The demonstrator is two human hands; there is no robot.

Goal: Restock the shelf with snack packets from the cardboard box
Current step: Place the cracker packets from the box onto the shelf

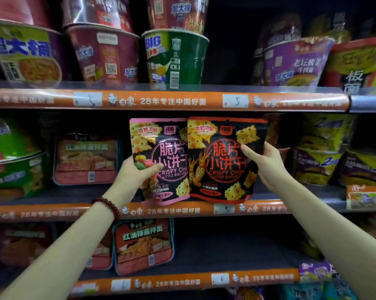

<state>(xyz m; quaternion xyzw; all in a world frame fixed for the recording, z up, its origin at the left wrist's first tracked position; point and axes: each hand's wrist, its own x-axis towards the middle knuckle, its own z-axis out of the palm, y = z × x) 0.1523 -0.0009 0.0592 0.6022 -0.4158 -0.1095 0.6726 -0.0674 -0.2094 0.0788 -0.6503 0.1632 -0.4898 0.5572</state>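
Observation:
Two black snack packets stand upright side by side at the front of the middle shelf (52, 210). The pink-trimmed packet (161, 146) is on the left, and my left hand (137, 178) grips its lower left edge, thumb across its front. The red-trimmed packet (221, 169) overlaps the pink one's right edge. My right hand (267, 165) holds its right side, thumb on the front. Both packets' bottoms sit at the shelf's orange front strip. The cardboard box is out of view.
Large instant-noodle tubs (176, 57) fill the top shelf. Flat red noodle trays (85, 159) stand left of the packets, purple and yellow tubs (316, 163) to the right. A red tray (143, 245) sits on the lower shelf, with dark bare shelf to its right.

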